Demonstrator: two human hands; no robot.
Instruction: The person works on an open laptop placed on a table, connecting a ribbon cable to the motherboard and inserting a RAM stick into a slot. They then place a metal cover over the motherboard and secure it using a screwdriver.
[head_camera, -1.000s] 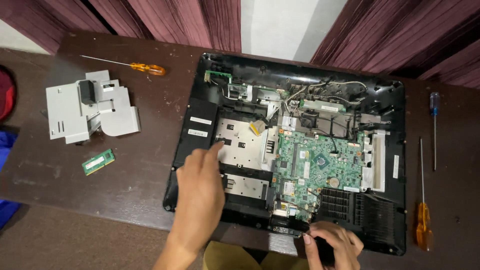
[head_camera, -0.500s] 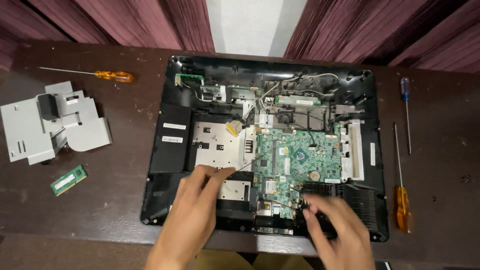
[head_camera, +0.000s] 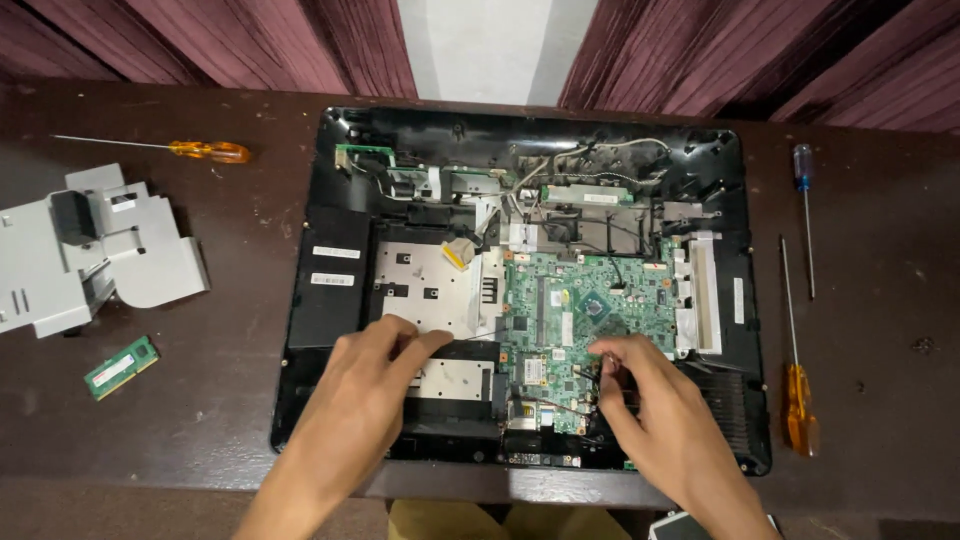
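I have both hands inside the opened computer (head_camera: 330, 300), which lies flat on the tabletop (head_camera: 240, 400) with its back cover off. My left hand (head_camera: 372, 385) rests on the metal plate (head_camera: 425, 290), fingers curled and pinched together at its lower edge; I cannot tell whether anything is caught between them. My right hand (head_camera: 655, 405) sits at the lower right corner of the board (head_camera: 585, 310), fingertips closed on thin black wires (head_camera: 590, 385) that run off the board's edge. The board lies between my two hands and just beyond them; the plate is just beyond my left fingertips.

Well to the left of my left hand, a green memory stick (head_camera: 121, 367) lies on the tabletop, with a grey bracket (head_camera: 100, 250) beyond it and an orange screwdriver (head_camera: 170, 148) farther still. Right of my right hand, outside the case, a second orange screwdriver (head_camera: 795, 370) lies lengthwise, and a blue screwdriver (head_camera: 804, 215) lies beyond that. Dark red curtains (head_camera: 200, 45) hang past the tabletop's far edge.
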